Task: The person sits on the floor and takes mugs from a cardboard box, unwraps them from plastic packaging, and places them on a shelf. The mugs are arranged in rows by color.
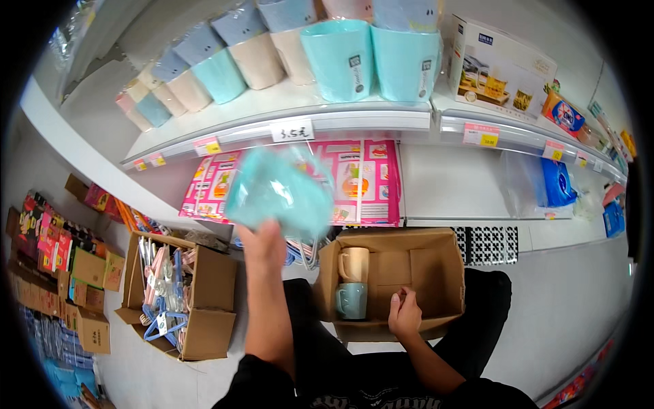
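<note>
My left hand (264,243) grips a turquoise plastic cup (281,191) in clear wrapping, blurred by motion. The cup is raised in front of the lower shelf, tilted onto its side. Between my legs, a cardboard box (437,266) stands with its top open. Inside at its left end are a cream mug (356,262) and a blue-green mug (352,301), one beyond the other. Over the box's near side hovers my right hand (406,313), its fingers curled together with nothing visible in them.
Wrapped cups (337,61) line the upper shelf, beside a boxed glass set (500,71). Pink printed packages (378,179) lie on the lower shelf. To the left, a carton (212,286) holds plastic hangers (163,291). Stacked goods (56,250) stand further left.
</note>
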`<action>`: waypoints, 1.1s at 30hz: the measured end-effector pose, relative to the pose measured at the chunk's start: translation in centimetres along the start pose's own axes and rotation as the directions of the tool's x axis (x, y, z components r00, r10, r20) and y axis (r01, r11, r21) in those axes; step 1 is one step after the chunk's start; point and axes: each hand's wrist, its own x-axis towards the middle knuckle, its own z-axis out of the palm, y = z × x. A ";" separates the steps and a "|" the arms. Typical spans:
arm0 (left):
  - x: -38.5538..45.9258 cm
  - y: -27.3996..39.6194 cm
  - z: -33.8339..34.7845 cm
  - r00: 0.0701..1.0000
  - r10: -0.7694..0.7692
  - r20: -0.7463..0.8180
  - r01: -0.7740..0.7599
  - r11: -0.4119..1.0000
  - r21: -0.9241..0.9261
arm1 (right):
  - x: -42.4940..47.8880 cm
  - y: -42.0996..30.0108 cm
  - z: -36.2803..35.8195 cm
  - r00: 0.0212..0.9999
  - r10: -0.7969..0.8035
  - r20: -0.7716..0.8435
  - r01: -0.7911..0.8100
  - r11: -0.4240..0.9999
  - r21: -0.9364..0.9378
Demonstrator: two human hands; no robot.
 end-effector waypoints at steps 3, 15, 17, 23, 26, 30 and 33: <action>7.4 5.6 6.0 0.952 0.302 -0.044 -0.267 0.894 0.360 | 0.3 -0.2 -0.2 0.999 -0.028 -0.026 0.027 0.999 -0.044; 19.0 4.1 8.0 0.961 0.131 0.244 -0.271 0.623 0.734 | -0.1 1.0 0.4 0.967 -0.252 -0.041 0.240 0.952 -0.192; 19.1 3.6 8.0 0.968 0.078 0.239 -0.237 0.599 0.764 | 0.1 -0.1 0.1 0.991 -0.133 -0.023 0.128 0.982 -0.137; 19.0 3.7 7.1 0.953 0.095 0.286 -0.295 0.490 0.820 | -0.3 -1.6 -0.2 0.997 -0.075 0.017 0.076 0.988 -0.131; 16.4 2.5 6.0 0.711 0.624 0.323 -0.495 0.118 0.861 | -0.2 -1.8 -0.5 0.995 -0.082 0.049 0.088 0.986 -0.143; 5.5 -4.5 2.5 0.845 0.522 0.115 -0.409 0.493 0.768 | 0.3 -0.2 -0.1 0.991 -0.132 0.003 0.130 0.974 -0.183; -4.4 -11.9 -3.1 0.997 0.025 0.075 -0.076 0.553 0.830 | 0.2 -0.5 0.5 0.993 -0.122 -0.006 0.118 0.974 -0.191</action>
